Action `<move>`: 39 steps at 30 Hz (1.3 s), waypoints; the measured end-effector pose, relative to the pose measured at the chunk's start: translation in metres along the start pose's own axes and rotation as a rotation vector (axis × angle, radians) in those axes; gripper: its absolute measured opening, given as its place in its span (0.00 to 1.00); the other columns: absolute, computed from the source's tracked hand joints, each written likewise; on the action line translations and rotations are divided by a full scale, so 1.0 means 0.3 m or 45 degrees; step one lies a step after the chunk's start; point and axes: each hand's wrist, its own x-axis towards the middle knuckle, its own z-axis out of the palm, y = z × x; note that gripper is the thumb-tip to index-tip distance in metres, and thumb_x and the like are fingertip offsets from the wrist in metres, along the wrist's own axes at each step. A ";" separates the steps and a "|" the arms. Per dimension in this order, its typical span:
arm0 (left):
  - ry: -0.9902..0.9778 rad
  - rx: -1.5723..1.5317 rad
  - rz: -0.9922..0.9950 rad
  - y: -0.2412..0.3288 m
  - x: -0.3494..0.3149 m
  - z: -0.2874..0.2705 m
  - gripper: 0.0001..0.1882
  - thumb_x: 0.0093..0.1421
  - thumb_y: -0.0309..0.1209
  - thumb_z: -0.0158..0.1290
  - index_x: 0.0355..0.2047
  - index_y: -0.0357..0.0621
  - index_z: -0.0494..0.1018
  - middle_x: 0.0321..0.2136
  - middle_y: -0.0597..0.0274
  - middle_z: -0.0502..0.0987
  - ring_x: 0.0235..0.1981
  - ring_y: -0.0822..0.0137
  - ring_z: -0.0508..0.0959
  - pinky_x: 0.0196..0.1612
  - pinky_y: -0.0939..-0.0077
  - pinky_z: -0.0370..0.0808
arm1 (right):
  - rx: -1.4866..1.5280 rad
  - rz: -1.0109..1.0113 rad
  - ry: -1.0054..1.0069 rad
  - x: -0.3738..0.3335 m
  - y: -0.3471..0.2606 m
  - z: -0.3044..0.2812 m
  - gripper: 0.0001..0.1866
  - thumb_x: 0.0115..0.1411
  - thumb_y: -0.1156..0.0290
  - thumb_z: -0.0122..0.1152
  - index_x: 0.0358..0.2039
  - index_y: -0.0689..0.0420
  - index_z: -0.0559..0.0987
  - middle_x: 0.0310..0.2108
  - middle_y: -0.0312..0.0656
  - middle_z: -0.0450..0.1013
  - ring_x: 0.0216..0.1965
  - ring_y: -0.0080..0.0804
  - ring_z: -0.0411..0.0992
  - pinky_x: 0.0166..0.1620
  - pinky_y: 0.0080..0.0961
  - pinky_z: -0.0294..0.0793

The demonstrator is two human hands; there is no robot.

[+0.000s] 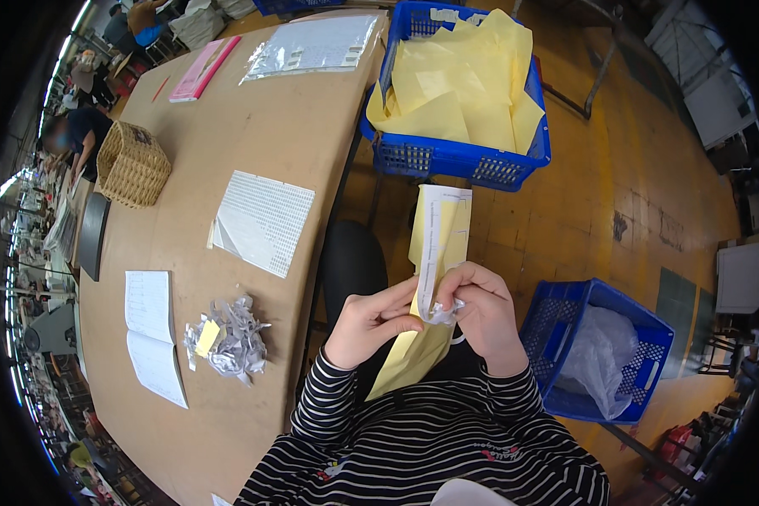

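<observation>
Above my lap I hold a long yellow sheet that runs from my lap up toward the blue crate. A white printed paper strip lies along its upper part, its lower end curled and crumpled. My left hand pinches the yellow sheet at its left edge, thumb in front. My right hand is closed on the crumpled lower end of the white strip, fingertips pressed together. Whether my right fingers also grip the yellow sheet is hidden.
On the brown table lie a pile of paper scraps, an open notebook, a printed sheet and a wicker basket. A blue crate holds yellow sheets; another blue crate holds clear plastic. People work far left.
</observation>
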 end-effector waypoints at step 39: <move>0.098 0.116 -0.195 -0.179 -0.066 -0.044 0.37 0.55 0.14 0.55 0.66 0.42 0.60 0.55 0.57 0.77 0.28 0.79 0.75 0.35 0.84 0.75 | -1.034 -0.822 0.546 -0.039 -0.173 -0.186 0.17 0.62 0.71 0.49 0.50 0.63 0.73 0.44 0.43 0.71 0.45 0.31 0.69 0.47 0.27 0.69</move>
